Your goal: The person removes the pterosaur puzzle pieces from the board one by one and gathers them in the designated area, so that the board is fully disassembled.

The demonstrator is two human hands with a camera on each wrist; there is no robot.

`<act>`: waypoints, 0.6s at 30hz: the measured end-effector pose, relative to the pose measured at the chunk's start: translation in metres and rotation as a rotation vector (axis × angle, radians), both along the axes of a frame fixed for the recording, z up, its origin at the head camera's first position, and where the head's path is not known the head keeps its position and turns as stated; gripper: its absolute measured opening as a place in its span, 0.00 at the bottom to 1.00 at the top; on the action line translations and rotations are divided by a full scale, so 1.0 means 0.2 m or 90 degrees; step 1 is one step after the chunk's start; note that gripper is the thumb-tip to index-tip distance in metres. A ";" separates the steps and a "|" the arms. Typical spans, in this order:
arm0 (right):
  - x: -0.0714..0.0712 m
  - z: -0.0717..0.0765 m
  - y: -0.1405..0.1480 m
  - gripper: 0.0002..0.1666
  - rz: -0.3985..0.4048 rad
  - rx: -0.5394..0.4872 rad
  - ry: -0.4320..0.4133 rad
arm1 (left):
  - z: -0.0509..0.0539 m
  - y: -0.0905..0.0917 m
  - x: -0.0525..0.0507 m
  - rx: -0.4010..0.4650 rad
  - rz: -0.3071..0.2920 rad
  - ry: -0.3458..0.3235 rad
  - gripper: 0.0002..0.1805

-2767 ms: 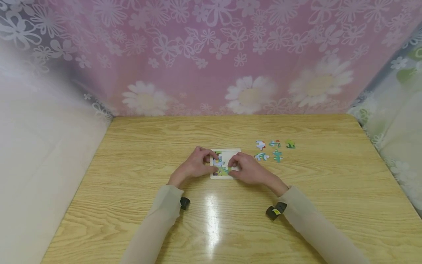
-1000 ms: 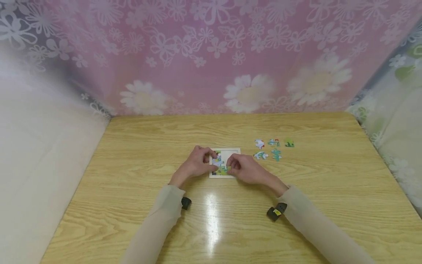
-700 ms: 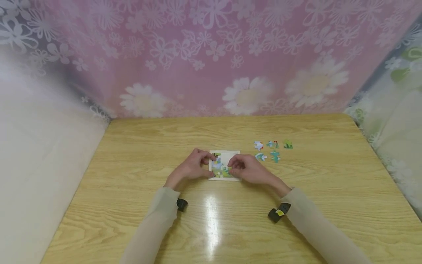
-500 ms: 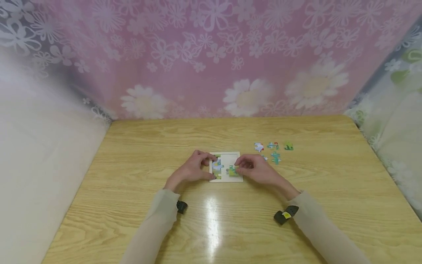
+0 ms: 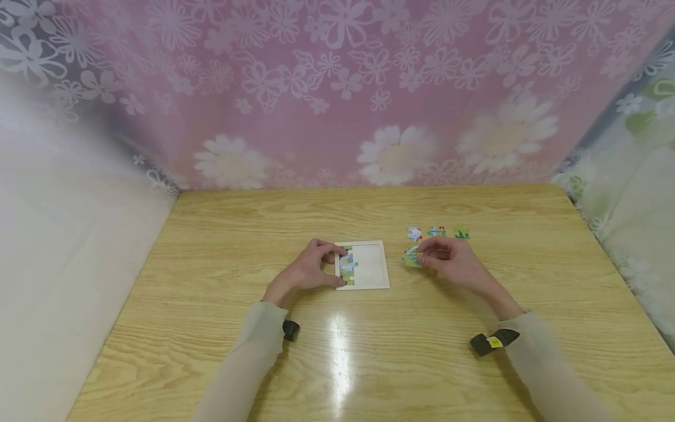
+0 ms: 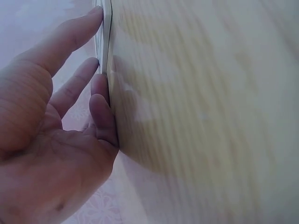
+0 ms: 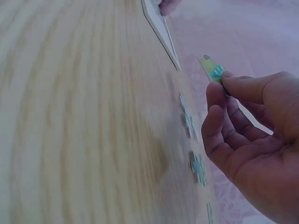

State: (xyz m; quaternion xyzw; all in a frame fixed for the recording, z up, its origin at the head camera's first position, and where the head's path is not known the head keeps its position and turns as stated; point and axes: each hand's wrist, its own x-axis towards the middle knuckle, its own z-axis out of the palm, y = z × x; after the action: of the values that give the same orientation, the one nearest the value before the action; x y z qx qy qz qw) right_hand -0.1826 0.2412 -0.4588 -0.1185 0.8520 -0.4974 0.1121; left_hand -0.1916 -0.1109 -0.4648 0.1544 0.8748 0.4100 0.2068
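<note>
A white-rimmed puzzle tray [image 5: 371, 245] lies on the table with joined puzzle pieces [image 5: 346, 266] along its left side. My left hand [image 5: 311, 266] rests at that side. Its thumb and forefinger press near the pieces, while the other fingers [image 6: 102, 114] lie against the tray's edge in the left wrist view. To the right of the tray, my right hand [image 5: 456, 261] pinches a green puzzle piece [image 7: 212, 70] between thumb and fingertips, raised off the table in the right wrist view. In the head view this piece overlaps loose pieces beneath it.
Loose puzzle pieces lie right of the tray: a white and red one [image 5: 414, 234], a blue and red one [image 5: 437, 231] and a green one [image 5: 462, 232]. More loose pieces [image 7: 197, 169] are near my right hand. A flowered curtain [image 5: 316, 117] hangs behind the wooden table [image 5: 253, 223].
My right hand has lifted the green puzzle piece out of the tray and carried it right, over the loose pieces. My left hand has stayed at the tray's left side.
</note>
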 end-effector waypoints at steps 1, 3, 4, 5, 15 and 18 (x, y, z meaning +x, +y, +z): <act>0.00 0.01 0.02 0.13 -0.003 0.002 0.002 | 0.00 0.00 0.00 0.000 0.000 0.000 0.33; 0.00 0.01 0.05 0.13 -0.008 0.006 0.001 | 0.00 0.00 0.00 0.000 0.002 -0.001 0.33; 0.00 0.02 0.07 0.13 -0.013 0.011 0.000 | 0.00 0.00 0.00 0.000 0.003 -0.001 0.33; 0.00 0.02 0.09 0.14 -0.016 0.014 -0.002 | 0.00 0.00 0.00 0.001 0.004 -0.001 0.33; 0.02 0.03 0.27 0.18 -0.046 0.064 -0.010 | 0.00 -0.01 0.00 0.003 0.005 0.002 0.33; 0.02 0.04 0.32 0.18 -0.055 0.082 -0.001 | 0.00 -0.01 0.00 0.005 0.007 -0.002 0.33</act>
State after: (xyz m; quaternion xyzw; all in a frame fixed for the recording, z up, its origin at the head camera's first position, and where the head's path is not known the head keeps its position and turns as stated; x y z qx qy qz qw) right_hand -0.1789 0.3059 -0.4516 -0.0736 0.8866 -0.4458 0.0985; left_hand -0.1919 -0.1120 -0.4649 0.1497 0.8737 0.4151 0.2049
